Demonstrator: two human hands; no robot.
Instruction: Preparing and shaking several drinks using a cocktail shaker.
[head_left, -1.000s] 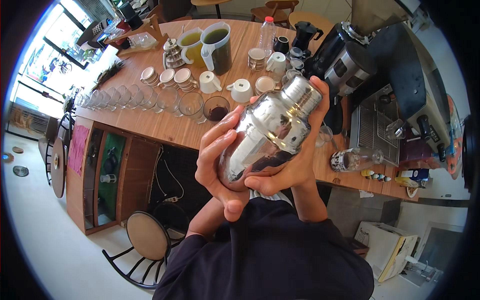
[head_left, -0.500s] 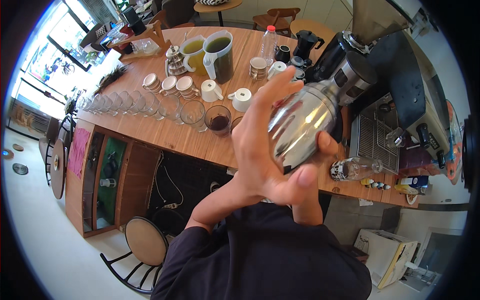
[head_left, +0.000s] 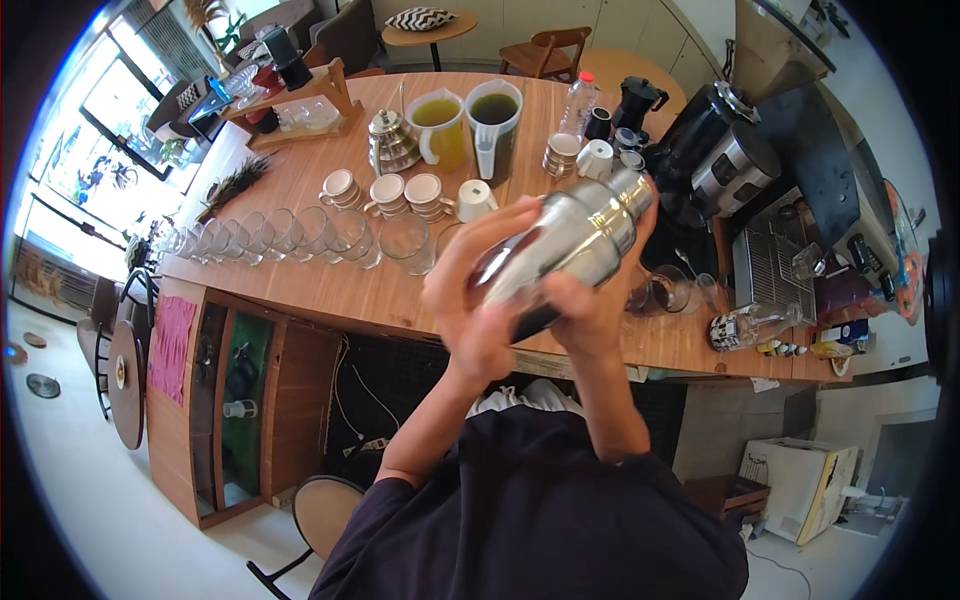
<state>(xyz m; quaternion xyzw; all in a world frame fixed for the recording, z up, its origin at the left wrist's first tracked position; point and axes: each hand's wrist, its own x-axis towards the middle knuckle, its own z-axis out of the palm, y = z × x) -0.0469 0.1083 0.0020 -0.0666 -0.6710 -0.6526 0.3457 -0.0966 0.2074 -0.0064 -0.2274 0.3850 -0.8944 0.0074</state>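
Gripping a shiny steel cocktail shaker (head_left: 565, 250) mid-frame, left hand (head_left: 475, 290) and right hand (head_left: 590, 300) wrap fingers shut around it, tilted, above the wooden counter (head_left: 330, 290).

Bright daylight floods from the windows (head_left: 90, 190) at left; hands blur, and fisheye bends the edges.

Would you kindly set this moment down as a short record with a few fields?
Setting: wooden counter seen from above
Left hand: wrapped around the lower part of the metal shaker
Right hand: gripping the shaker from the other side
Shaker: tilted, cap end pointing up and right, held above the counter
Behind it: row of clear glasses, white cups, two pitchers, one yellow liquid, one dark
Right side: coffee machine
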